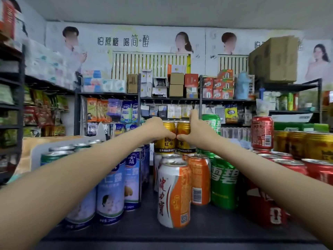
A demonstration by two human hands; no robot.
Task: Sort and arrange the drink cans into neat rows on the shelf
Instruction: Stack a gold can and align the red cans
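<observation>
Both arms were out at full stretch: the left hand (155, 129) gripped the left gold can (168, 144) and the right hand (197, 131) gripped the right gold can (183, 129). The thumbs nearly met in front. The pair stood upright, side by side, just above the orange-and-white cans (173, 195) on the shelf (198, 224).

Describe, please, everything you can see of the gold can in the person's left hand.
The gold can is a short metal can with red and black print and a dark foot band. It is upright, behind and above the white-and-orange cans; whether it rests on anything is hidden. The left hand grips its left side; it seems to touch a matching can in the right hand.
</observation>
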